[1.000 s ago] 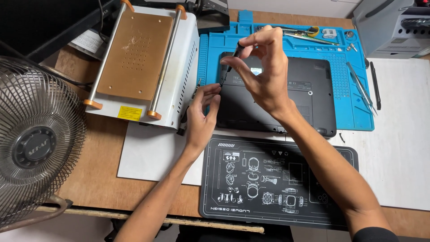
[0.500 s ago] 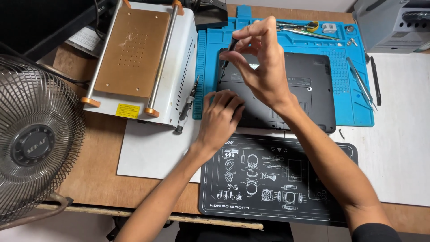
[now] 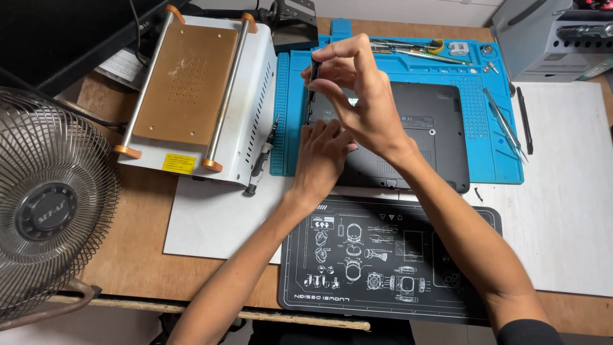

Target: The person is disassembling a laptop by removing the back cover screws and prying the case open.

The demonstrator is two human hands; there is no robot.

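A dark grey tablet-like device (image 3: 421, 128) lies face down on a blue work mat (image 3: 485, 137). My right hand (image 3: 361, 96) is shut on a thin black screwdriver (image 3: 312, 80), held upright with its tip at the device's left edge. My left hand (image 3: 322, 153) rests flat on the device's lower left part, fingers pressing it down just below the screwdriver tip.
A white heating-plate machine (image 3: 191, 96) with a brown top stands left of the mat, another screwdriver (image 3: 263, 156) beside it. Tweezers (image 3: 504, 121) and small tools lie on the mat's right and top. A black printed mat (image 3: 383, 262) lies nearer me, a fan (image 3: 51, 211) at left.
My left hand slid from the device's left edge onto its lower left surface. My right hand turned the screwdriver more upright at the same edge.
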